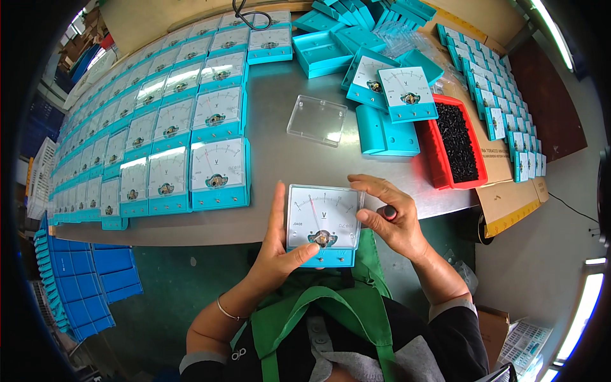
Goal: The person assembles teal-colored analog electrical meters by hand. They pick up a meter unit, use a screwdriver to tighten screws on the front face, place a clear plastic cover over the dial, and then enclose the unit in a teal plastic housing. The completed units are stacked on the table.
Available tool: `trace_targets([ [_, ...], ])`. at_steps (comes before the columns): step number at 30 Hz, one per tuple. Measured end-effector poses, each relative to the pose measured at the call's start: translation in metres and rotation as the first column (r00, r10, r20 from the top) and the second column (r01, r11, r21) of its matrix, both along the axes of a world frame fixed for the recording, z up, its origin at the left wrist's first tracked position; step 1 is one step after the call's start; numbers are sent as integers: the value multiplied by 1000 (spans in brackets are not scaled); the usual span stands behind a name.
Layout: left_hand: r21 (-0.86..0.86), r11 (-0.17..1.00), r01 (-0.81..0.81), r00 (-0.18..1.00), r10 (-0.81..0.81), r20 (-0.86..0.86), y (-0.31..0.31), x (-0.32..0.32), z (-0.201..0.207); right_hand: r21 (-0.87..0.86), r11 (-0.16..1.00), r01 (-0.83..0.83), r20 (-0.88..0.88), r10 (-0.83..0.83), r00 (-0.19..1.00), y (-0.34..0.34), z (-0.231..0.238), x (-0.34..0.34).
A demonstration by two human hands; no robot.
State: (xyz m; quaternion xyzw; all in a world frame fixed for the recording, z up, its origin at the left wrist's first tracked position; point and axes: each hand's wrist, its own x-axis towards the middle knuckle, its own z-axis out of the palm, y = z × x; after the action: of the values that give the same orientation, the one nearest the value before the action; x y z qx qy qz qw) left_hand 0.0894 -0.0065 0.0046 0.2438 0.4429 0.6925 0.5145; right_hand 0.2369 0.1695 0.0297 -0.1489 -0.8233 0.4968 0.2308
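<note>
My left hand (278,245) grips a voltmeter (321,219) with a white dial, clear cover and teal base. Its thumb presses near the meter's lower middle, by the round metal movement, while the fingers run along the left side. At the upper right edge of the same meter, my right hand (398,223) has its thumb and forefinger against the cover. Tucked in that hand is a dark-handled tool (387,212) with a rounded end; the rest of it is hidden. The meter is tilted toward me, in front of the table's near edge.
Rows of finished-looking meters (165,169) cover the table's left side. A loose clear cover (317,120) lies mid-table. Beyond it are teal housings (323,53) and two stacked meters (407,92). A red bin (482,173) of small black parts stands right, beside more meters (496,121) on cardboard.
</note>
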Motion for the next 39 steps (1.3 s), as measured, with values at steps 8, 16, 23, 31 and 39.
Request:
trace_targets([
  [8,-1,992,123,989,-123,-80,-15,-6,-4,-283,958,-41,98,72,993,14,8,-3],
  [16,-22,986,165,980,-167,-104,-12,0,-8,-173,979,104,106,-86,991,6,-8,3],
  [23,122,990,69,992,-56,-111,11,5,-10,-540,829,-145,22,187,982,-9,-22,30],
  [31,320,946,55,932,66,-357,31,16,-4,587,808,-51,-1,63,998,-23,25,8],
  [39,227,970,-88,982,123,-141,18,-13,-16,480,875,55,71,-101,992,16,21,-13],
])
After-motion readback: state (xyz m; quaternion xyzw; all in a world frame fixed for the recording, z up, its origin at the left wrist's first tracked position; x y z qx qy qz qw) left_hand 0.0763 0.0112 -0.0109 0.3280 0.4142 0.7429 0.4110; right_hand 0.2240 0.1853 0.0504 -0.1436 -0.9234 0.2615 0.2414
